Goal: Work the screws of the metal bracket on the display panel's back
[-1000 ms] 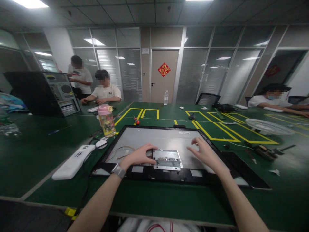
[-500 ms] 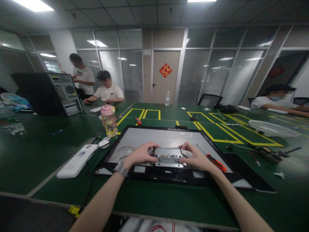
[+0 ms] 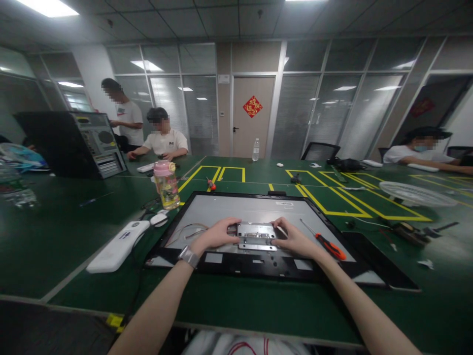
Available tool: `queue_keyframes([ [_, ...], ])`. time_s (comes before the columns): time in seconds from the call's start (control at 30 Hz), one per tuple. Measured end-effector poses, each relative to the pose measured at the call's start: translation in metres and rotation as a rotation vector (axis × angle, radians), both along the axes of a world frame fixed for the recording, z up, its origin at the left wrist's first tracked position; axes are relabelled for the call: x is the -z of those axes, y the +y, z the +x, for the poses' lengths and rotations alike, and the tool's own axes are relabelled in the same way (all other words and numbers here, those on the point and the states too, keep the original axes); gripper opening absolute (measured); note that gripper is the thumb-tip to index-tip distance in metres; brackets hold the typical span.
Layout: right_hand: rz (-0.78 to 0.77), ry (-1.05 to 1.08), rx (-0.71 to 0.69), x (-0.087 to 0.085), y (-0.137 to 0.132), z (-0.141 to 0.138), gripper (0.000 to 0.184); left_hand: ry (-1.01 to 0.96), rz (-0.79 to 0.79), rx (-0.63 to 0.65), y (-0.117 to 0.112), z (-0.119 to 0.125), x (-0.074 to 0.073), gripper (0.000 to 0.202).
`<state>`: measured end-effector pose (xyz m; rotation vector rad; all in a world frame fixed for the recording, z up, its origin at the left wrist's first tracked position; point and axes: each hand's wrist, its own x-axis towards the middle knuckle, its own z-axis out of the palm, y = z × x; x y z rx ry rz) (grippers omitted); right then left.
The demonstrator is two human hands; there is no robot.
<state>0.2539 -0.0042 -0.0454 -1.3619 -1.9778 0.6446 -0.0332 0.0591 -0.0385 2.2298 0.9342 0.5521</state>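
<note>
A monitor panel lies face down in its black frame on the green table. On its silver back sits a small metal circuit-board cover. My left hand, a watch on its wrist, grips the cover's left end. My right hand grips its right end. Both hands have their fingers curled round the cover, which is lifted slightly off the panel. A screwdriver with an orange handle lies on the panel just right of my right hand. Thin wires run across the panel to the left.
A white power strip and a mouse lie left of the panel, with a pink-lidded bottle behind. An open computer case stands far left. A fan grille lies right. Three people sit or stand at the table's far sides.
My right hand put the orange screwdriver down on the panel and came in to grip the cover's right end. Both hands now hold the cover a little higher.
</note>
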Motion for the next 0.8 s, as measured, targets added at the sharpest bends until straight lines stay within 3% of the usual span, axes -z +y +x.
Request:
queue_keyframes([
  [0.17,0.015,0.032,-0.019,-0.004,-0.002,-0.002,0.032,-0.008,0.012,-0.006,0.000,0.000,-0.002,0.066],
  [0.43,-0.034,0.051,-0.050,-0.014,-0.014,-0.001,0.038,0.037,-0.020,0.038,-0.011,-0.005,-0.018,0.067],
  [0.8,0.006,0.015,-0.045,-0.010,-0.016,-0.009,0.037,0.013,0.044,0.080,-0.017,-0.001,-0.018,0.068],
])
